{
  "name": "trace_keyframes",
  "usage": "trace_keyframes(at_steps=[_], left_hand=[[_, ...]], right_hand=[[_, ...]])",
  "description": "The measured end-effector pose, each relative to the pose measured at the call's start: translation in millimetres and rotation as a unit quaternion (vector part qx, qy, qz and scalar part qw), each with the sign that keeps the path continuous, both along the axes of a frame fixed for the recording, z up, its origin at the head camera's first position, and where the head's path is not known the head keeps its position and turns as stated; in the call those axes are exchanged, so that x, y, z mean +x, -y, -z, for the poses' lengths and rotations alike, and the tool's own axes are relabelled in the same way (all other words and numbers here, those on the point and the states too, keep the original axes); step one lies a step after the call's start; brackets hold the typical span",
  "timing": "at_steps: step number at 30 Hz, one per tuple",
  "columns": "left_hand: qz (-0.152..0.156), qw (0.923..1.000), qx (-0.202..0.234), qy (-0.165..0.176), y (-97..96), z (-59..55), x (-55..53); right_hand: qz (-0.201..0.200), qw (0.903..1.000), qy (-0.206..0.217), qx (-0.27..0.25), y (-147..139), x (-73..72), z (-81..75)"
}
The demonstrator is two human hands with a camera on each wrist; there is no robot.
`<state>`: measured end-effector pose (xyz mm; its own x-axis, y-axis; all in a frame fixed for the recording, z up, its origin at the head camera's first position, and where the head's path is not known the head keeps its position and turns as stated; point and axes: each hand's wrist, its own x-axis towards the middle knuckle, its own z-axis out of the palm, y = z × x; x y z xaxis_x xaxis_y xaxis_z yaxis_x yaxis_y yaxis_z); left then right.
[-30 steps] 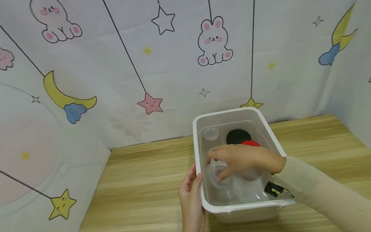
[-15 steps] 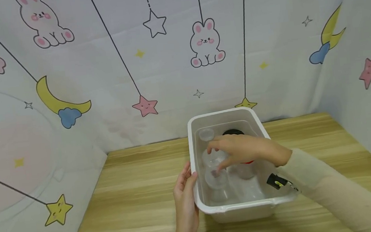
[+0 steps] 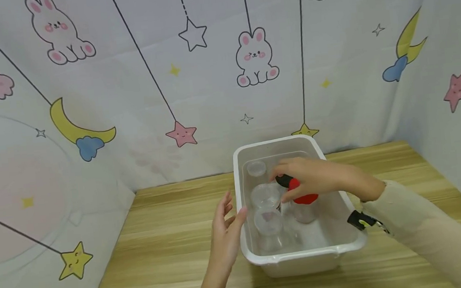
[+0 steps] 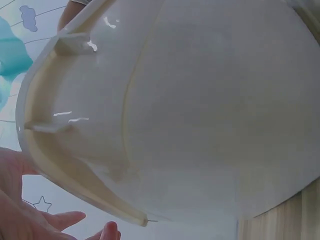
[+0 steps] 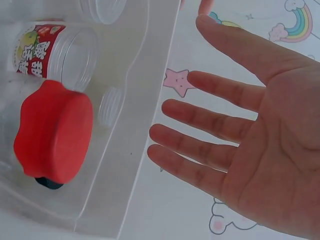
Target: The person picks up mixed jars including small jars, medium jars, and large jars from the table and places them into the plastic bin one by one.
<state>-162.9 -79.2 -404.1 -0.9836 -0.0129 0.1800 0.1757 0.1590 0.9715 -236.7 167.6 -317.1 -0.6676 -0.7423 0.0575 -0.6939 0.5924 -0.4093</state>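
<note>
A white plastic bin stands on the table with several clear plastic jars inside. Two open-mouthed jars, a front one and one behind it, line the left side; a smaller clear jar is at the back left. My right hand hovers over the bin, fingers spread and holding nothing, above a jar with a scalloped red lid and a black lid, both partly covered. Beside the bin's left rim, my left hand has its fingers loosely extended, thumb right at the rim.
The bin rests on a wood-grain table. A white cloth backdrop printed with bunnies, stars and moons rises behind and at both sides. In the right wrist view, a jar with a red printed label lies near the red lid.
My right hand has shifted from above the clear jars toward the right and back, uncovering them. My left hand has loosened from the bin's rim, its fingers spreading.
</note>
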Motion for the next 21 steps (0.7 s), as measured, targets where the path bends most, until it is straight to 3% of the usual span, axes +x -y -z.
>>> trace_keyframes(at_steps=[5, 11, 21], left_hand=[[-0.007, 0.9937, -0.102, -0.047, 5.3, -2.6, -3.9], [-0.002, 0.9800, -0.170, -0.103, 9.9, -6.2, -9.7], [0.012, 0.9457, -0.300, -0.124, 17.0, -12.6, -17.1]], right_hand=[[0.011, 0.9997, -0.021, -0.004, -9, 0.8, 0.4], [0.032, 0.9993, -0.015, -0.009, -20, 5.6, 0.9], [0.064, 0.9956, -0.067, -0.014, -41, 17.2, 7.7]])
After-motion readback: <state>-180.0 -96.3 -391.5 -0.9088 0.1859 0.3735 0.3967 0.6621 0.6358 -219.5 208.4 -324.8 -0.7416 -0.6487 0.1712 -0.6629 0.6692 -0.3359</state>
